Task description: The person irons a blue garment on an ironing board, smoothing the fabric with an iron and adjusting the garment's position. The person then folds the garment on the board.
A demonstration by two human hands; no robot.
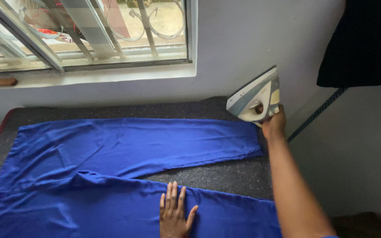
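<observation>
Blue trousers are lying flat on a dark grey ironing pad. One leg is stretching along the far side of the pad, toward its right edge. The other leg is lying along the near edge, and a strip of bare pad is showing between the two legs.

The left hand is pressing down flat on the near leg, close to the near edge. Its fingers are spread wide and are holding nothing.

The right hand is reaching out to the far right corner of the pad. It is gripping the handle of a white and grey-blue steam iron. The iron is tipping up on its back end, just past the end of the far trouser leg. I cannot tell if the iron is touching the cloth.

A white wall is standing behind the pad, and a window with metal bars is sitting above its far left side. A black cloth is hanging beside the far right corner.
</observation>
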